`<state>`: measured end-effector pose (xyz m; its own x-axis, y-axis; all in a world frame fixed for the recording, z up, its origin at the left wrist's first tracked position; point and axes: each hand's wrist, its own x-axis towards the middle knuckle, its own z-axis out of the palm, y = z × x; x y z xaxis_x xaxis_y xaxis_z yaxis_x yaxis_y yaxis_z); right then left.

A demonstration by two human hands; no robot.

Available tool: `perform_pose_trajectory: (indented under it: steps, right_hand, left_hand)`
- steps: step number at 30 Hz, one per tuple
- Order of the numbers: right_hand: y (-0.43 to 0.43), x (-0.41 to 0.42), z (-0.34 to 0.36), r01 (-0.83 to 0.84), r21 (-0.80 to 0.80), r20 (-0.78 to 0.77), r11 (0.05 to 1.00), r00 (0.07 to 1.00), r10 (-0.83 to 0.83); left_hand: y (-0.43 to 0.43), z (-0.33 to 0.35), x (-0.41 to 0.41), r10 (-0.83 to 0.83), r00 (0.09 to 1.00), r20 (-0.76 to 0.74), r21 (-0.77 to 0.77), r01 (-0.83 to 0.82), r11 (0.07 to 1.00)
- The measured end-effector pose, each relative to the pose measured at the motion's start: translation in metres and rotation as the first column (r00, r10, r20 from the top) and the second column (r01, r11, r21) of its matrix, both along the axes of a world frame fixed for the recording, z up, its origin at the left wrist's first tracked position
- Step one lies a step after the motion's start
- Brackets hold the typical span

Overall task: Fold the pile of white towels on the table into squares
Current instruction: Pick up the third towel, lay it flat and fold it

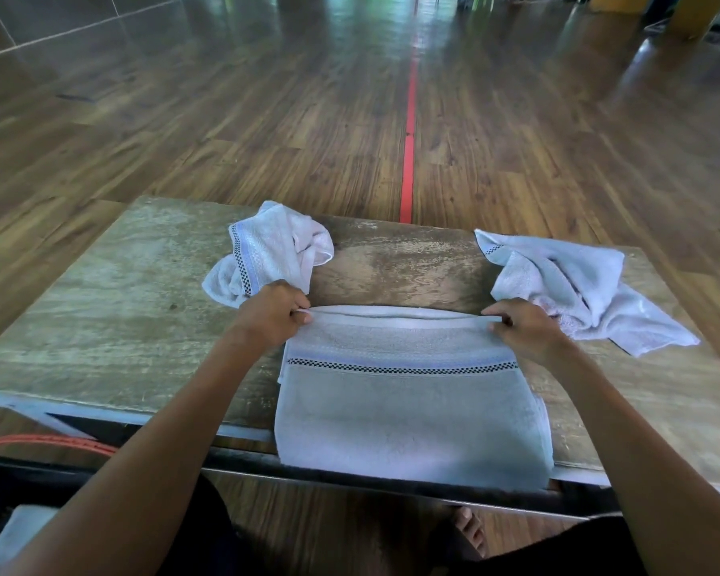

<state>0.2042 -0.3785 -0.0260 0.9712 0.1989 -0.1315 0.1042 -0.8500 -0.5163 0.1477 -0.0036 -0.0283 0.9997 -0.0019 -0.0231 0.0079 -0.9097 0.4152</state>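
The middle towel (412,409) lies flat before the person on the worktop (113,309). Its far edge looks doubled, and its near edge hangs just over the front rim. The left hand (273,315) pinches the far left corner, its fingers (301,314) curled close on the cloth, and the right hand (524,332) pinches the far right corner in the same way, so both hands hold towel and neither is spread. The likeliest fault from here is a crooked fold: if one hand travels faster or further than the other, the corners will not meet and the checked band (400,370) will sit askew, giving a skewed oblong, not a square. The cloth is soft and thick, so a pinch that catches only the top layer could let the layer beneath slide and bunch inside the fold. The overhanging near edge is a second worry, since a pull toward the body may drag more of the towel off the rim, and its weight could carry it to the floor (350,530). The crumpled towel on the left (271,251) sits just beside the left hand, perhaps touching it, and the crumpled towel on the right (578,284) lies close behind the right hand. A wide sweep of either hand could snag one of them and pull it into the fold.
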Motion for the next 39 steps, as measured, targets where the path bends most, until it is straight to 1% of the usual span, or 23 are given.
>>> perform_pose_trajectory:
  steps: [2,5,8,10,12,15,17,21,25,27,30,33,36,39]
  right_hand:
    - [-0.002,0.001,0.003,-0.05,-0.084,0.006,0.995,0.999,0.051]
    - [-0.006,-0.001,0.006,-0.089,-0.181,0.026,0.98,0.995,0.095]
    - [-0.01,-0.007,0.01,-0.098,-0.157,0.031,0.983,0.994,0.104]
    - [-0.013,-0.013,0.015,-0.063,-0.103,0.049,0.993,0.996,0.069]
    - [-0.015,-0.025,0.022,-0.013,-0.097,0.127,0.995,0.992,0.025]
    - [-0.014,-0.046,0.037,0.055,-0.089,0.299,0.995,0.954,-0.026]
    - [-0.013,-0.059,0.053,0.075,-0.058,0.374,0.995,0.926,-0.048]
    - [-0.015,-0.077,0.1,0.057,-0.11,0.486,0.992,0.874,0.004]
    - [-0.018,-0.081,0.175,0.076,-0.211,0.463,0.975,0.886,0.031]
    - [-0.017,-0.084,0.217,0.049,-0.204,0.452,0.978,0.89,0.05]
    - [-0.019,-0.094,0.274,-0.034,-0.17,0.425,0.985,0.899,0.104]
    - [-0.019,-0.103,0.32,-0.096,-0.117,0.392,0.989,0.91,0.135]
    - [-0.016,-0.115,0.351,-0.114,-0.183,0.35,0.976,0.921,0.173]
    - [-0.013,-0.128,0.371,-0.13,-0.184,0.31,0.974,0.933,0.183]
  left_hand:
    - [0.001,0.005,-0.002,0.008,1.0,-0.017,0.011,-0.008,1.0]
    - [0.001,0.009,-0.008,-0.051,0.998,-0.032,-0.002,0.051,0.999]
    - [-0.001,0.014,-0.016,-0.096,0.995,-0.025,0.018,0.097,0.995]
    - [0.0,0.018,-0.023,-0.103,0.995,-0.009,-0.027,0.102,0.994]
    - [0.0,0.028,-0.032,-0.115,0.993,0.031,-0.074,0.117,0.99]
    - [0.0,0.055,-0.045,-0.14,0.985,0.104,-0.082,0.148,0.986]
    - [0.001,0.079,-0.054,-0.169,0.975,0.146,-0.047,0.178,0.983]
    - [0.002,0.136,-0.067,-0.22,0.95,0.223,0.049,0.215,0.975]
    - [0.002,0.19,-0.07,-0.244,0.891,0.383,0.111,0.218,0.97]
    - [0.004,0.216,-0.07,-0.257,0.853,0.454,0.148,0.213,0.966]
    - [0.006,0.256,-0.079,-0.264,0.819,0.51,0.205,0.182,0.962]
    - [0.008,0.288,-0.091,-0.264,0.807,0.528,0.208,0.178,0.962]
    - [0.008,0.315,-0.103,-0.251,0.824,0.508,0.201,0.17,0.965]
    - [0.011,0.336,-0.11,-0.238,0.858,0.456,0.199,0.162,0.966]
